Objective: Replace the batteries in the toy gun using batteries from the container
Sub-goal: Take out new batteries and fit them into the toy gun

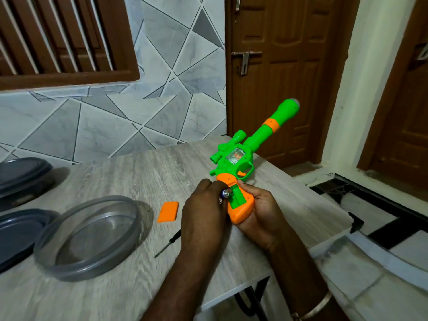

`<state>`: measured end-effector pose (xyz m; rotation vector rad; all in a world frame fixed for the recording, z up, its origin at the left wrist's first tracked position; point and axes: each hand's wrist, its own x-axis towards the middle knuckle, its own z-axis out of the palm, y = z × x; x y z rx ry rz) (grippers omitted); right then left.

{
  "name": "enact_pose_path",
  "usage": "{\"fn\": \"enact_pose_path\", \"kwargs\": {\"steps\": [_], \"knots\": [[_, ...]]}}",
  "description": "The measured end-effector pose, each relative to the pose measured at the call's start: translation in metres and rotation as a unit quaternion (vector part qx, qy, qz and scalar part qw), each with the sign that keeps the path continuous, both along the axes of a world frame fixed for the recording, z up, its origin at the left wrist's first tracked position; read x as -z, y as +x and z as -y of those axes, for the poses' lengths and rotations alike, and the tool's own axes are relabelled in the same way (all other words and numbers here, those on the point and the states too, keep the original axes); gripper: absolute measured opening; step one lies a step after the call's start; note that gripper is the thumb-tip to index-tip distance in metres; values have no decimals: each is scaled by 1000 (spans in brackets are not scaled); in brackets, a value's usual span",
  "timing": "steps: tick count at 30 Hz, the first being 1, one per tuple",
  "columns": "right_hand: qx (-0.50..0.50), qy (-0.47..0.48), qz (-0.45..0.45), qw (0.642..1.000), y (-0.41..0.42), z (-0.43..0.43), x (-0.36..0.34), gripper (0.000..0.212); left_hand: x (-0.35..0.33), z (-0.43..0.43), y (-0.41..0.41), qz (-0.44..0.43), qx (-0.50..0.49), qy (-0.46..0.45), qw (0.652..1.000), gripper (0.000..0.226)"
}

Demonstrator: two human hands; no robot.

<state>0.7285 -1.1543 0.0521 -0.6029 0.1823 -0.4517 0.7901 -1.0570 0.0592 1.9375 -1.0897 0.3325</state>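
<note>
The green and orange toy gun [240,158] is tilted over the table's right part, barrel pointing up and right. My right hand [259,216] grips its orange handle from below, with the green battery compartment [236,196] open and facing me. My left hand [203,214] pinches a battery [225,193] at the compartment's upper end. The orange compartment cover [168,212] lies loose on the table to the left. A clear round container [90,237] stands at the front left; I see nothing inside it.
A small black screwdriver [168,243] lies beside my left forearm. A dark lid [16,230] leans under the clear container, and another dark container [23,174] stands at the far left. The wooden table [139,172] ends just right of my hands.
</note>
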Motion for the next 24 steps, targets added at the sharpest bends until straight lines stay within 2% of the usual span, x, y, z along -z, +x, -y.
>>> {"fn": "enact_pose_path", "kwargs": {"steps": [3,6,9,12,15,17,22,24], "knots": [[-7,11,1,1000,0,1,1,40,4,4,4,-13,-14,-24,1000,10],[-18,34,-11,999,0,3,2,37,5,5,4,-129,28,-81,988,25],[-13,10,-30,999,0,4,2,39,-5,0,2,-270,54,-146,950,24],[-4,-25,-49,998,0,4,1,42,-18,-5,-7,-396,103,-194,892,28],[0,-33,-50,998,0,3,0,41,-22,-8,-9,-422,117,-225,870,22],[1,-30,-48,998,-1,4,0,42,-17,-8,-1,-417,103,-226,874,15],[8,-38,-62,997,-2,5,1,44,-10,-11,12,-432,83,-222,870,31],[11,-34,-64,997,-1,5,2,45,-10,-13,9,-412,92,-239,874,21]]}}
